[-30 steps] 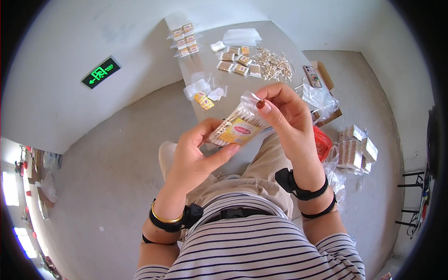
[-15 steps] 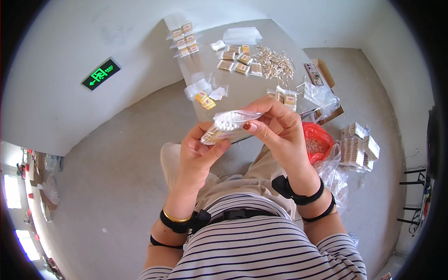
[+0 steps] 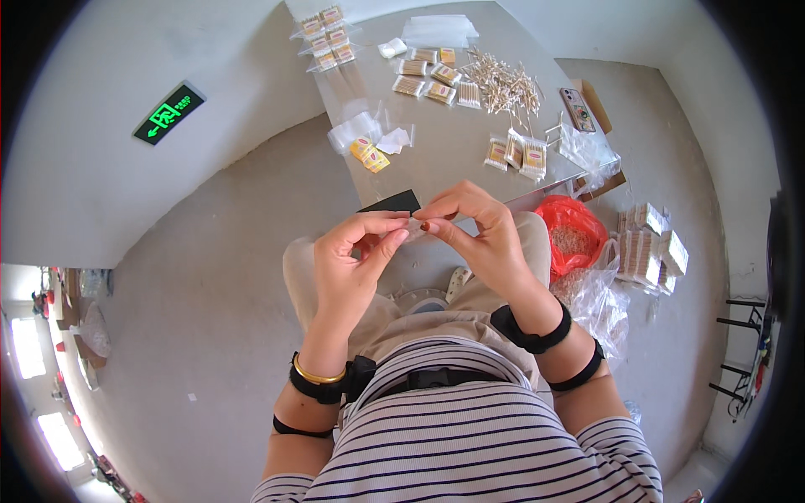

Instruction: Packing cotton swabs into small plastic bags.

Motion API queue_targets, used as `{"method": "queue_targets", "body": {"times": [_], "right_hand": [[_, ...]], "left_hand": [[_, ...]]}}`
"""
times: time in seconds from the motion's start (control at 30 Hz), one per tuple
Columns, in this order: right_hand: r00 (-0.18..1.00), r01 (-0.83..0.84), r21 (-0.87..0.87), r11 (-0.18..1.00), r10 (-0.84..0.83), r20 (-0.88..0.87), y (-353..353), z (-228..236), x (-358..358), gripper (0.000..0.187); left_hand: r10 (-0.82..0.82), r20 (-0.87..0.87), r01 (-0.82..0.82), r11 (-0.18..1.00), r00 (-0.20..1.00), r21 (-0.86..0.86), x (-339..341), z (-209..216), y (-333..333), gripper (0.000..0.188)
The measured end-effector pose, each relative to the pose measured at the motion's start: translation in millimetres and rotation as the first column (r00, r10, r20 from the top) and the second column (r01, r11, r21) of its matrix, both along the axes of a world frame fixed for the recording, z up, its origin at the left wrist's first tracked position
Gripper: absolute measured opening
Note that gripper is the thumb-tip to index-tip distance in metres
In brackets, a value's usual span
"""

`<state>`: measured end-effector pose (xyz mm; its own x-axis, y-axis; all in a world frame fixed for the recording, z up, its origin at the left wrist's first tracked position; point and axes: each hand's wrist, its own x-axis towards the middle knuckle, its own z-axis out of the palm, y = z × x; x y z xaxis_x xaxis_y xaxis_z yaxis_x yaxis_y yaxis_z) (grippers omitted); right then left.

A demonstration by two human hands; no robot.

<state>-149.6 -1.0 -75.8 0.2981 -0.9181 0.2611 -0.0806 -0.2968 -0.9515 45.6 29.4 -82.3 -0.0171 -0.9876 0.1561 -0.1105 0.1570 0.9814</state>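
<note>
Right now: both your hands meet in front of your chest, fingertips pinched on one small thing.
Left hand [image 3: 356, 251]: fingers curled, thumb and forefinger closed on the near end of a small clear bag [image 3: 412, 228].
Right hand [image 3: 474, 230]: fingertips closed on the other end of the same bag, remaining fingers arched over it.
Bag: tiny, see-through, between the two hands, mostly hidden by fingers; contents cannot be told.
Beyond hands: grey bench [image 3: 444, 151]; loose pile of cotton swabs [image 3: 503, 84] far right of your right hand, filled packets [image 3: 516, 155] just beyond it, empty clear bags [image 3: 360, 130] beyond your left hand.
Right of right hand: red bag [image 3: 570, 235] low beside your knee.
Risk: grip is fingertips only on slick film, so it may slip and drop to your lap or the floor.
Risk 2: pulling the two ends apart too hard may tear or spill it.
</note>
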Motion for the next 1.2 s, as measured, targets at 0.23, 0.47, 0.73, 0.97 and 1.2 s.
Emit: {"method": "queue_targets", "body": {"times": [0.23,0.47,0.73,0.97,1.2], "right_hand": [[0.988,-0.033,0.194,0.980,0.003,0.155,-18.1,-39.7,3.8,0.012],[0.997,0.053,0.151,0.987,-0.062,0.054,-38.4,-79.0,8.0,0.010],[0.990,0.055,0.504,0.862,-0.115,0.088,-58.0,-150.9,14.8,0.008],[0.998,0.062,0.611,0.789,-0.047,-0.040,-69.4,-184.5,16.0,0.012],[0.978,-0.027,0.604,0.797,-0.105,0.182,-71.1,-202.7,15.0,0.011]], "left_hand": [[0.035,-0.236,0.003,0.987,0.971,0.160,-5.5,-26.6,-15.3,0.012],[0.037,-0.183,-0.002,0.982,0.982,0.188,-0.1,-68.7,-33.0,0.007],[0.115,-0.133,-0.102,0.989,0.984,0.105,-10.7,-144.2,-54.9,0.006],[0.181,-0.153,-0.139,0.959,0.972,0.249,-20.0,-178.8,-58.9,0.010],[0.187,-0.090,-0.155,0.948,0.978,0.278,-20.1,-187.2,-63.9,0.009]]}}
